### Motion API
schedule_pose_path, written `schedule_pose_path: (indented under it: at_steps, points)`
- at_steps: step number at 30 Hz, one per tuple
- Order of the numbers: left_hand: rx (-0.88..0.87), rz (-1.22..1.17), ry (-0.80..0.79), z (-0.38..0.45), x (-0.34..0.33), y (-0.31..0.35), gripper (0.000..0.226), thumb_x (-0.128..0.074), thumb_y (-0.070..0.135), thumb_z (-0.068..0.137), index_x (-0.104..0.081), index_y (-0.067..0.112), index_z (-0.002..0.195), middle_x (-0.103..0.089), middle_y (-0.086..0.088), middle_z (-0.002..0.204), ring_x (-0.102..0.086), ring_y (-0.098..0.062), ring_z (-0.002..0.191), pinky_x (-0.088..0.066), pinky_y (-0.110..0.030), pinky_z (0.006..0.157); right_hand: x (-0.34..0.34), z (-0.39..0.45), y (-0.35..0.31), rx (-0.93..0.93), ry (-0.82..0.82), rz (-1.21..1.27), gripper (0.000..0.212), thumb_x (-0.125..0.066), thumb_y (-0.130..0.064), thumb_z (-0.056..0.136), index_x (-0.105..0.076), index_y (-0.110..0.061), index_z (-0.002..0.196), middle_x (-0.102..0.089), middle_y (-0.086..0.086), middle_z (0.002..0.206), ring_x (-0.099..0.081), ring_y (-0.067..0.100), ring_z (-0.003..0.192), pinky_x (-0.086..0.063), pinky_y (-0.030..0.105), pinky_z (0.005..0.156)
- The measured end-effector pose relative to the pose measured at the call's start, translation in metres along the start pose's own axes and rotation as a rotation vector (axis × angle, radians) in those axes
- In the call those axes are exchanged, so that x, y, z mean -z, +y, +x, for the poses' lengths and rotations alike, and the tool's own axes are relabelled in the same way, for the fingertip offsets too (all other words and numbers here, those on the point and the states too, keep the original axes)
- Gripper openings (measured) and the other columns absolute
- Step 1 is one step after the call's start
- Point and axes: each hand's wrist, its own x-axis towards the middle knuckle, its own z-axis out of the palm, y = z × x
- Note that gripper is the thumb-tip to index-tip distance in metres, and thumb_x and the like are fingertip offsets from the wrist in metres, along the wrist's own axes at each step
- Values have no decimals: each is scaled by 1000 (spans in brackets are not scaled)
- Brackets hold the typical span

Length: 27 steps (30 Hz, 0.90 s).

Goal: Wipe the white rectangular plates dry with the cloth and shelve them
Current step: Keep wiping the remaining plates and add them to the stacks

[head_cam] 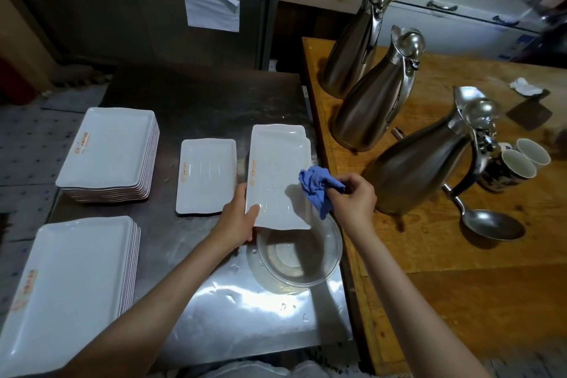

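My left hand [237,221] grips the near left corner of a white rectangular plate [276,190], holding it tilted above a clear glass bowl [302,255]. My right hand [352,196] pinches a crumpled blue cloth [317,186] over the plate's right edge. Behind the held plate lies another white plate [277,131], partly hidden by it. A single white plate [207,175] lies flat to its left. Two stacks of larger white plates stand at the far left [112,149] and near left [67,282] of the steel counter [199,101].
A wooden table [460,270] adjoins on the right, holding three steel jugs [377,101], two cups [518,163], a metal ladle [487,221] and a crumpled tissue [524,86]. A steel cabinet [196,15] with a paper sheet stands behind the counter.
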Motion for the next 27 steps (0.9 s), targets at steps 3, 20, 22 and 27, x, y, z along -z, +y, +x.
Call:
schedule_pose_path:
  at_steps: [3, 20, 22, 27]
  points:
    - [-17, 25, -3, -4, -2, 3, 43, -39, 23, 101, -23, 21, 141, -52, -7, 130, -58, -31, 93, -54, -40, 77, 1, -2, 1, 2, -2, -3, 18, -63, 3, 82, -62, -14, 86, -59, -10, 81, -58, 1, 75, -48, 8, 58]
    - [-142, 298, 104, -10, -8, 10, 42, -32, 19, 101, -21, 17, 142, -62, -20, 99, -60, -33, 78, -52, -46, 71, 6, -4, 12, -11, 8, 16, 19, -65, 3, 80, -63, -16, 81, -64, -3, 83, -63, 9, 80, -56, 24, 68]
    - [-164, 345, 114, -10, -6, 12, 43, -32, 18, 102, -21, 16, 143, -62, -19, 96, -59, -32, 73, -50, -41, 67, 7, -5, 12, -4, 10, 17, 19, -65, 3, 80, -62, -16, 81, -64, -3, 83, -62, 7, 79, -54, 21, 66]
    - [-244, 469, 107, -14, -2, 18, 50, -34, 22, 102, -15, 15, 147, -57, -12, 93, -52, -23, 66, -43, -31, 63, 9, -7, 13, -3, 1, 17, 18, -65, 2, 81, -62, -16, 80, -64, -3, 83, -62, 7, 80, -53, 19, 65]
